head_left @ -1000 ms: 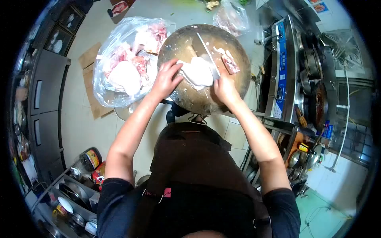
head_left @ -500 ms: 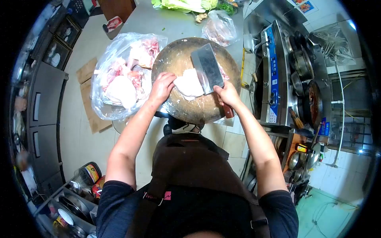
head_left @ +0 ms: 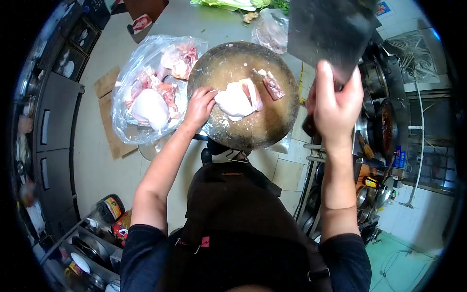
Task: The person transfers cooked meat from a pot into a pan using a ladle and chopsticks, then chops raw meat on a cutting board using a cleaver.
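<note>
My right hand (head_left: 335, 100) is wrapped round the handle of a wide cleaver (head_left: 331, 36), raised high to the right of the round wooden chopping block (head_left: 248, 134). Pale raw poultry meat (head_left: 234, 103) lies on the block, with a cut opening at its right side. The fingers of my left hand (head_left: 199, 108) are closed on the left end of this meat. A smaller bony piece (head_left: 274, 86) rests apart from it, further right on the block.
A clear plastic bag (head_left: 124, 109) of raw meat pieces lies left of the block. Behind are a smaller bag (head_left: 270, 31), ginger (head_left: 250, 17) and leafy greens (head_left: 228, 4). Pans (head_left: 384, 80) and a stove stand at the right.
The cleaver was down at the meat and is now lifted up and to the right in my right hand. A cut in the meat has come into view. My left hand has stayed at its end.
</note>
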### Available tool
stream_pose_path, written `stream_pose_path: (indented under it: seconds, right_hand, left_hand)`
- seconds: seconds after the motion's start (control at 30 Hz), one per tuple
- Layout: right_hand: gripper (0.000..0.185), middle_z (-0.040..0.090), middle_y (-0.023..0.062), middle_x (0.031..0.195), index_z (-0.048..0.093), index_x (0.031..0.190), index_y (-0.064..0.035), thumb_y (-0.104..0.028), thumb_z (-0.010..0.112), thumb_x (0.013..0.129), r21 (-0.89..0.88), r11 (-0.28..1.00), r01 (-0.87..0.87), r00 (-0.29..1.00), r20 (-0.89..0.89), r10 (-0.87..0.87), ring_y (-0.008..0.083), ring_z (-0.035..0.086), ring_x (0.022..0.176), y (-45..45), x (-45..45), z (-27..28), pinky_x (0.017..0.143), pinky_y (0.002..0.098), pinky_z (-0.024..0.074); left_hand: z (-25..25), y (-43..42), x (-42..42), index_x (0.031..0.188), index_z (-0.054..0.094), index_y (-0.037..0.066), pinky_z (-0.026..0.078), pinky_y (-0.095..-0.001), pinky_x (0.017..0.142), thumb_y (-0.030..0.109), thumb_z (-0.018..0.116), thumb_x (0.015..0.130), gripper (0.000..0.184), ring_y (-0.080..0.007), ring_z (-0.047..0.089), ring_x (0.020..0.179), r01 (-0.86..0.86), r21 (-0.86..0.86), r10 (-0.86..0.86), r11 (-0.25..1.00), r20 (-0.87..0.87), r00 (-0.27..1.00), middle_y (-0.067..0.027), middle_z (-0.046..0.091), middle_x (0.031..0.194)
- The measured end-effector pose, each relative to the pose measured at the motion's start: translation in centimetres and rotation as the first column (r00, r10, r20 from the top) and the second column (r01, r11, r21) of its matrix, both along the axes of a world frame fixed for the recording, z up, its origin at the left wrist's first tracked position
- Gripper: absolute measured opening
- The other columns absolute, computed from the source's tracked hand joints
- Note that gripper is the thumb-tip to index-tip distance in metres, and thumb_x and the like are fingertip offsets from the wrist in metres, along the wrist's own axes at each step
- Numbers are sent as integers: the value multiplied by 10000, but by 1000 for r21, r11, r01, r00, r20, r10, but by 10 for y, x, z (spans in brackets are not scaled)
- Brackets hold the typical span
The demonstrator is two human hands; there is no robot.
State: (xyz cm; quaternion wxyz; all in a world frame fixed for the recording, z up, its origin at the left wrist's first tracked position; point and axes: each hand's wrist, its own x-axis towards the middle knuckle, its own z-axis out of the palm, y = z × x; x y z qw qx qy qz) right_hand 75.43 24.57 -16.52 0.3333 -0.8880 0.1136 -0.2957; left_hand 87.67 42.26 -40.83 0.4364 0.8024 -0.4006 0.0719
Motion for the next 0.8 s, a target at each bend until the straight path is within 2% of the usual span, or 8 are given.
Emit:
stream_pose_path:
  seconds: [0.1,0.13,0.17,0.37,0.43,0.6,0.7,0.8]
  right_hand:
    - [132,562,186,627,551,868,26,-83,502,813,-319,946,-53,958,-282,-41,302,585,569,-12,-13,-152,509,397,477]
    - [177,581,280,733,542,923,61,-40,507,782,-81,997,-8,873,-486,-33,379,621,720,-5,-32,-185,638,460,497]
    - [240,565,327,778,516,975,83,-38,515,768,40,998,-55,854,-515,68,444,588,822,-4,-23,-180,748,490,471]
    - [281,581,253,680,515,1046,34,-79,543,790,-33,998,-48,842,-539,23,381,609,642,-35,-18,-176,611,454,490]
    - [344,600,268,775,469,1119,26,-86,514,797,360,901,243,680,-725,106,411,606,744,-33,-13,-145,716,455,486]
    - [365,590,239,721,467,1144,10,-129,546,816,65,998,-17,851,-523,48,348,614,629,-30,-11,-103,574,415,469]
    - [185,559,139,592,510,893,0,-171,564,847,-86,982,-166,952,-272,138,246,567,504,-6,2,1,474,361,443]
    - [171,466,-3,502,555,774,-66,-211,599,854,172,985,-19,997,72,6,54,430,427,25,0,92,356,215,267]
  left_hand:
    - [-5,-2,0,947,616,15,434,-374,838,22,609,730,217,-319,524,975,-8,-14,8,1000,-9,1000,-141,573,1014]
    - [-11,1,-5,950,614,16,434,-375,841,18,606,730,220,-320,525,974,10,4,-10,1000,14,1000,-140,576,1013]
    - [-9,-1,5,953,613,17,434,-376,843,15,603,731,223,-321,526,972,18,13,-19,1000,62,998,-139,579,1012]
    - [-2,4,5,937,603,23,436,-376,822,3,603,722,215,-317,529,945,66,25,-65,998,-20,998,-130,582,969]
    - [-1,2,2,923,606,24,436,-374,819,3,607,719,205,-311,531,935,28,8,-28,1000,4,1000,-128,578,955]
    - [-2,4,0,988,578,23,428,-376,843,13,627,713,280,-325,517,982,0,3,0,1000,-72,997,-141,574,1012]
    - [1,17,-2,1043,542,11,413,-375,895,70,659,727,342,-340,505,1047,-46,-33,43,998,-76,996,-183,537,1102]
    - [6,35,2,1022,550,12,418,-371,886,93,670,723,332,-339,517,1031,-88,-21,82,996,-191,978,-169,549,1076]
